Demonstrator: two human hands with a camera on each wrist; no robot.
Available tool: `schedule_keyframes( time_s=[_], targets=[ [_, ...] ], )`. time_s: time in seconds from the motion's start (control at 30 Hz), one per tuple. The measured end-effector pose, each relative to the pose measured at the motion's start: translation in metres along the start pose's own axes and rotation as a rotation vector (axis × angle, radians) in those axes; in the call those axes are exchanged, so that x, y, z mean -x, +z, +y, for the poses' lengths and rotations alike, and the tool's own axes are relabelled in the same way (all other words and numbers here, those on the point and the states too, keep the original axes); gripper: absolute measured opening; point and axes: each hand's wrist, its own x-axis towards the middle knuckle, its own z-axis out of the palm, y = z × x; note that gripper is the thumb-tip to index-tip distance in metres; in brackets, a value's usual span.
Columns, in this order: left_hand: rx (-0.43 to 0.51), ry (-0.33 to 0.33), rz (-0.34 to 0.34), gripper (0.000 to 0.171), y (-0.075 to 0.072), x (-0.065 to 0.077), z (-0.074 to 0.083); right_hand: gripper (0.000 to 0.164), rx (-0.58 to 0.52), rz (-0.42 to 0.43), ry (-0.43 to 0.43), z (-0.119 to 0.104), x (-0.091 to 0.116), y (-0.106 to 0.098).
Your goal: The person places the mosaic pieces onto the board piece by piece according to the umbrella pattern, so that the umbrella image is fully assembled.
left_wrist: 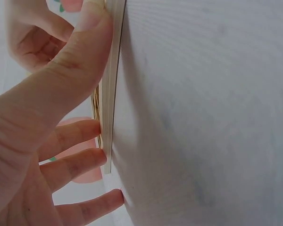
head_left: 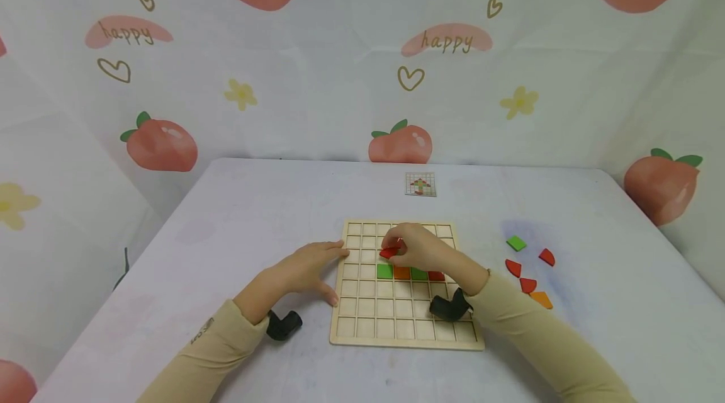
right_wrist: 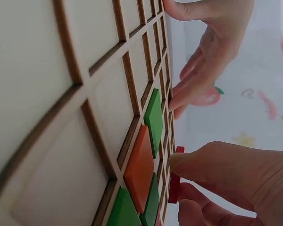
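A wooden grid board [head_left: 367, 308] lies flat on the table. My right hand [head_left: 421, 249] pinches a red piece [head_left: 389, 253] between thumb and fingers over the board's upper middle; in the right wrist view this red piece [right_wrist: 176, 181] is seen nearly edge-on. Just below, a row in the grid holds a green square [head_left: 384, 271], an orange square [head_left: 401, 272], another green square [head_left: 419, 274] and a red piece [head_left: 436, 276], partly covered by the right arm. At the board's left edge my left hand [head_left: 306, 267] rests with fingers spread, thumb against the rim [left_wrist: 108, 117].
Right of the board lie a loose green square [head_left: 516, 243], several red quarter-circle pieces [head_left: 547, 257] and an orange piece [head_left: 541, 300]. A small pattern card [head_left: 420, 184] lies behind the board. Black wrist devices [head_left: 449, 306] sit at both sleeves. A printed cloth hangs behind the table.
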Motion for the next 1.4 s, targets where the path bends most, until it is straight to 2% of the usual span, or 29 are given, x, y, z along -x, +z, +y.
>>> schedule_keyframes(
  time_s=[0.13,0.33,0.67,0.93,1.4],
  targets=[
    [0.0,-0.002,-0.004,0.089,-0.0004,0.0002,0.0,0.014,-0.018,-0.015,-0.008,0.0,-0.0034,0.002],
    [0.009,-0.006,-0.006,0.088,-0.0003,-0.0001,0.0002,0.016,-0.03,-0.045,0.043,-0.0017,-0.0063,0.0029],
    [0.016,-0.021,-0.017,0.089,0.0,-0.0001,-0.0002,0.017,-0.029,-0.056,0.041,-0.0022,-0.0078,0.0041],
    [0.002,0.001,-0.01,0.088,-0.0006,0.0003,0.0002,0.017,-0.012,-0.061,0.026,-0.0019,-0.0074,0.0034],
    [-0.015,0.009,-0.004,0.089,-0.0003,-0.0007,-0.002,0.015,-0.013,-0.082,0.052,-0.0022,-0.0069,0.0016]
  ],
)
